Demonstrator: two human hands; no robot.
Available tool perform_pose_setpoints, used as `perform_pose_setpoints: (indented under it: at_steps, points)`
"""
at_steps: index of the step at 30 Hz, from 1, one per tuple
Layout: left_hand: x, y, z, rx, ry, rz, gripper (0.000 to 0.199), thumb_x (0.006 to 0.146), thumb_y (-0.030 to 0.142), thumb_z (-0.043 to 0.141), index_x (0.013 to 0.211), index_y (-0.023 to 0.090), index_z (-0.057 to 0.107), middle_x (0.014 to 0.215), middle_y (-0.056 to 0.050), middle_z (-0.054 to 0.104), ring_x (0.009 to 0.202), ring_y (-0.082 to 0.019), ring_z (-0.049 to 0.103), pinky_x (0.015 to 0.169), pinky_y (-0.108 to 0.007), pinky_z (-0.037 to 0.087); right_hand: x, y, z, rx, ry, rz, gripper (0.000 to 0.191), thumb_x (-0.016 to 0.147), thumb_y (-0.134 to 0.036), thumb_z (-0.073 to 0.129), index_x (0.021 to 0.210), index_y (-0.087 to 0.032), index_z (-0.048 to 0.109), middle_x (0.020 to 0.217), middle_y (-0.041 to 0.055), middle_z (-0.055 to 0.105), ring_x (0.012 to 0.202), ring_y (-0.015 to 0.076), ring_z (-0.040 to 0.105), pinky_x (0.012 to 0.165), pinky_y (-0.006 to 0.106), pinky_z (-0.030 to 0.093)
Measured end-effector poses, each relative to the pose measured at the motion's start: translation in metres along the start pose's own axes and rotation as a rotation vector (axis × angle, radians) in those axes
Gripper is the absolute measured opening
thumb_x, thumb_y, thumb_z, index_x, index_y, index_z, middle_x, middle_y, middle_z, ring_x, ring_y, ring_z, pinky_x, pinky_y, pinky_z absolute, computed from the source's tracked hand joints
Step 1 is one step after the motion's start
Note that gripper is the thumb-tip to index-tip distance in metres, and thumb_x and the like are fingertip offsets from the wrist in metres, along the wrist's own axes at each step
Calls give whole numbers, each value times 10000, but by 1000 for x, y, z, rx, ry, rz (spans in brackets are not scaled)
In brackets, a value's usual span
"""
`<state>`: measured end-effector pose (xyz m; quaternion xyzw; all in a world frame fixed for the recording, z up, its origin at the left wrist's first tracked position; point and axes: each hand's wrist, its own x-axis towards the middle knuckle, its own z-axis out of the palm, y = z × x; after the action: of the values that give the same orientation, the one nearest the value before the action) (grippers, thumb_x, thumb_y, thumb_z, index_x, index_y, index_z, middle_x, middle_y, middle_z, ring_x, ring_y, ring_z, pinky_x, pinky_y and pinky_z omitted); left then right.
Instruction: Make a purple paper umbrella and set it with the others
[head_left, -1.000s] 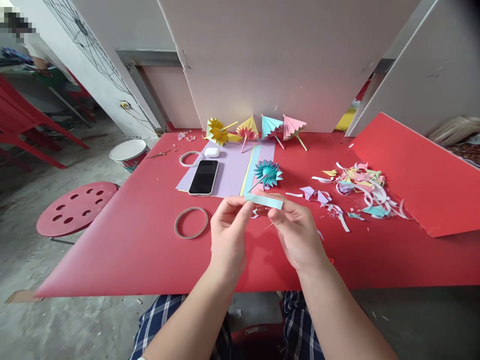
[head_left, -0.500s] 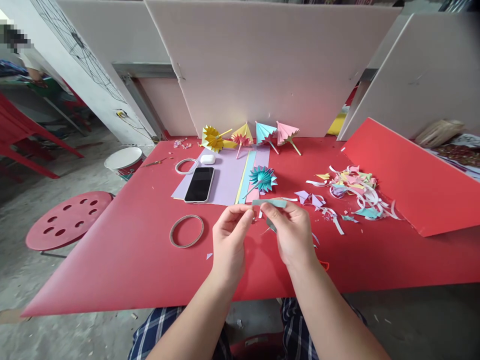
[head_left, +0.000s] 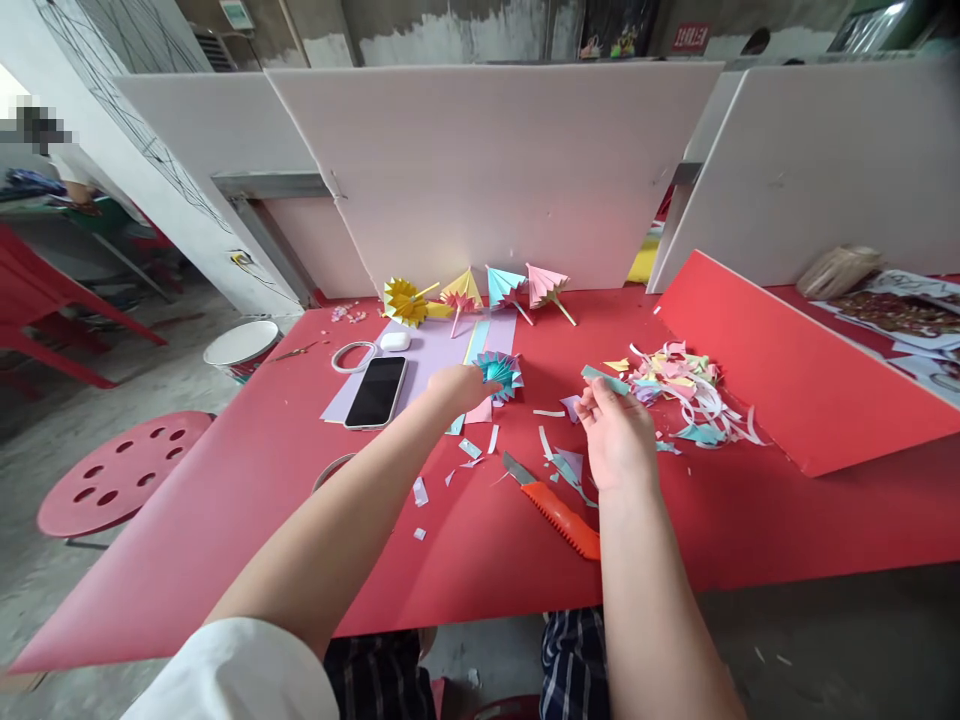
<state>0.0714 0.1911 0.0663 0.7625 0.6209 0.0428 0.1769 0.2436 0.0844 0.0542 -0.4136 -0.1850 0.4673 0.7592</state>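
My left hand (head_left: 456,388) reaches out to a blue pleated paper umbrella (head_left: 501,374) that lies on the table. The hand covers the umbrella's stick, and its fingers are partly hidden, so whether they grip cannot be told. My right hand (head_left: 616,432), held above the table, pinches a pale green paper strip (head_left: 604,381) between thumb and fingers. Between my arms lies an orange-handled utility knife (head_left: 559,515) with its blade out. Small paper scraps (head_left: 471,448) are scattered around it. A roll of tape (head_left: 330,470) is partly covered by my left forearm.
Several paper umbrellas (head_left: 465,288) stand at the back. A phone (head_left: 376,392), a white case (head_left: 395,341) and a tape ring (head_left: 354,357) sit on coloured sheets. At right, shredded paper (head_left: 694,390) lies beside a leaning red board (head_left: 810,370). A person (head_left: 82,180) is far left.
My hands have parted. The left has stretched forward to the blue umbrella, and the right has moved right with the green strip. The knife is now uncovered, and the view has tilted up.
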Motion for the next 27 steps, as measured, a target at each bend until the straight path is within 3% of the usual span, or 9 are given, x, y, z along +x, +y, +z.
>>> perform_pose_setpoints:
  at_steps: [5,10,14,16,19,23,27]
  points:
    - [-2,6,12,46,32,-11,262,776,412,522,718,177,622,858,-125,661,864,-293,603,701,-336,419,1,-2,-1,6,-24,0,168,601,-316,764,702,-208,685,642,-37,592,627,70,543,697,255,471]
    - [-38,10,8,-76,99,67,313,868,408,352,789,200,572,666,-44,640,591,-184,586,593,-275,398,5,-5,-6,103,-26,24,132,620,-319,751,711,-254,681,815,-33,646,776,82,564,778,266,456]
    - [-89,20,11,-266,118,187,354,904,423,251,785,224,519,620,31,609,483,-109,520,532,-216,386,-2,-10,-5,140,-239,16,60,675,-327,709,718,-294,684,1126,-33,613,1013,131,544,867,320,432]
    - [-109,25,17,-505,133,238,339,886,435,319,694,212,488,591,27,580,486,-108,486,511,-216,364,-8,-12,-3,121,-372,-9,44,700,-330,686,726,-295,694,1190,-15,588,1073,167,529,890,349,423]
    - [-124,31,29,-672,119,268,331,868,418,373,622,207,438,583,22,559,509,-112,460,497,-220,324,-16,-14,0,102,-467,-39,47,708,-321,679,728,-288,705,1202,10,587,1114,206,515,890,373,427]
    - [-128,36,40,-715,67,244,334,862,428,393,613,207,420,573,25,554,457,-103,408,473,-229,291,-20,-14,5,91,-455,-19,50,672,-305,706,695,-260,704,1182,25,600,1041,225,564,841,379,451]
    - [-133,38,46,-806,-31,231,313,862,443,404,654,211,431,600,22,562,458,-109,462,486,-237,354,-20,-14,8,59,-356,-7,95,623,-314,735,674,-241,701,1093,23,644,877,194,612,755,343,476]
